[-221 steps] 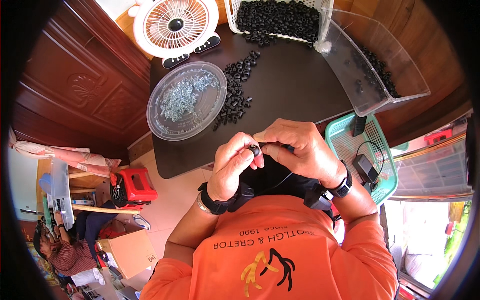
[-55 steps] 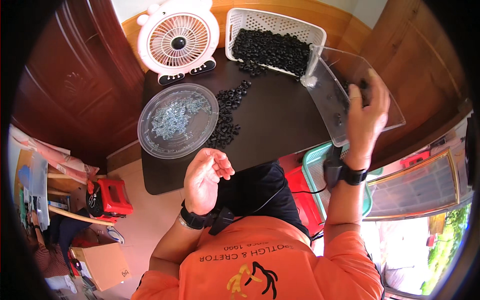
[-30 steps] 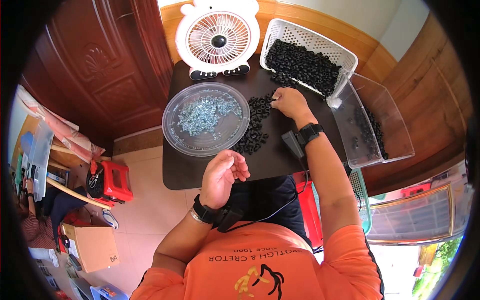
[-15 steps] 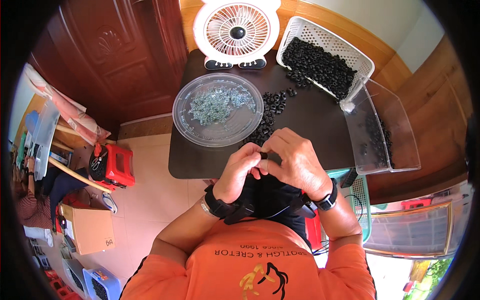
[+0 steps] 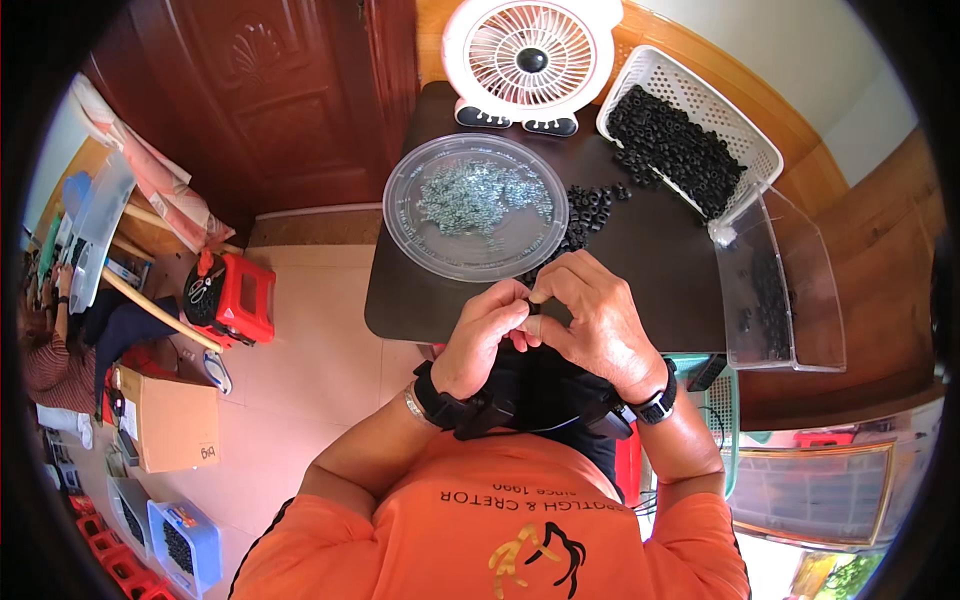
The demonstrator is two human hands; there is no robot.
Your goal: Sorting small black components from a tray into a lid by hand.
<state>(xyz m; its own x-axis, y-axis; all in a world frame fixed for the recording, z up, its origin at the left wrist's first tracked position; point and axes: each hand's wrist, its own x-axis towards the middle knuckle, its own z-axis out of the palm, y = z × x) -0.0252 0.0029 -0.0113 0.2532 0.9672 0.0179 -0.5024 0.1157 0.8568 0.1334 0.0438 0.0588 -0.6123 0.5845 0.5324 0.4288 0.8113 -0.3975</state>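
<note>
In front of my chest, at the near edge of the dark table (image 5: 640, 290), my two hands meet fingertip to fingertip. My left hand (image 5: 482, 342) is closed, its thumb and fingers pinching a small black ring-like piece (image 5: 534, 308). From the other side my right hand (image 5: 598, 325) grips the same piece with thumb and forefinger. The fingers hide most of it. Just beyond them, loose black ring-like pieces (image 5: 588, 212) lie in a trail. To their left, a round clear plastic tray (image 5: 425, 258) holds many tiny silvery-blue pieces (image 5: 475, 195).
At the back stand a white fan (image 5: 530, 60) and a white basket (image 5: 745, 135) of black pieces. A clear box (image 5: 815, 300) with more black pieces sits at the right edge. On the left floor are a red case (image 5: 245, 300) and a cardboard box (image 5: 175, 420); another person (image 5: 65, 360) is beyond.
The view has turned a little, so the table and its contents sit further right. My hands keep their pinch on the black piece, with less of it showing.
</note>
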